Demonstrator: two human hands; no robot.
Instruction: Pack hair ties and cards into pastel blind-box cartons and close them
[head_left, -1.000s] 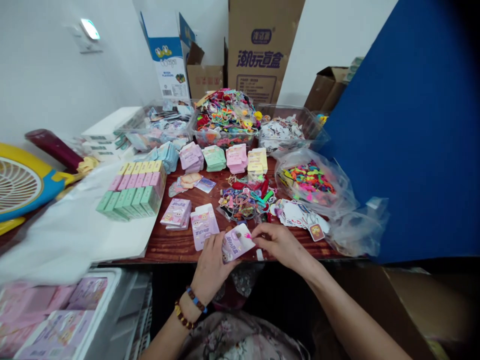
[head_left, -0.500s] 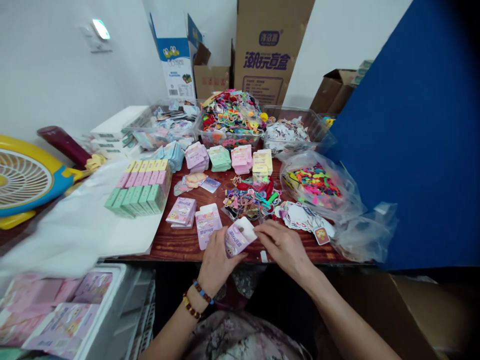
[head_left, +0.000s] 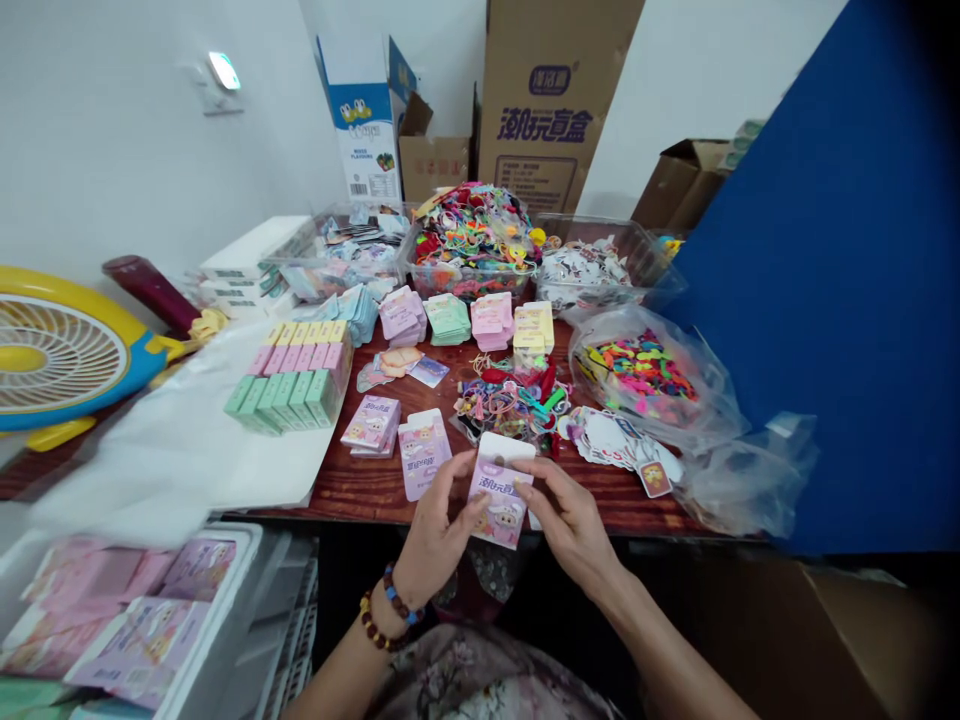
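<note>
Moved: the lilac printed card box [head_left: 500,490] has turned from a slant to nearly upright between the hands, and the head view has swung, so the whole table sits further right in the frame.
Surface: a reddish-brown wooden table [head_left: 349,490], with a white sheet [head_left: 150,450] spread over its left side.
Room: white walls stand behind, cardboard cartons [head_left: 551,100] rise at the far edge, and a tall blue board [head_left: 817,300] closes off the right.
Box: it is held in the air over the near edge of the table, around the middle; its long axis runs near to far with a slight lean, and its white flap end points far.
Left hand [head_left: 439,530]: closed on the box's left edge, with beaded bracelets [head_left: 386,610] at the wrist.
Right hand [head_left: 570,525]: fingers closed on the box's right edge.
Nearby: a second lilac box [head_left: 424,455] lies just left of the hands, beside a small stack of boxes [head_left: 371,425]; tangled hair ties [head_left: 510,405] sit just beyond; rows of pink and green boxes [head_left: 292,385] line up further left.
</note>
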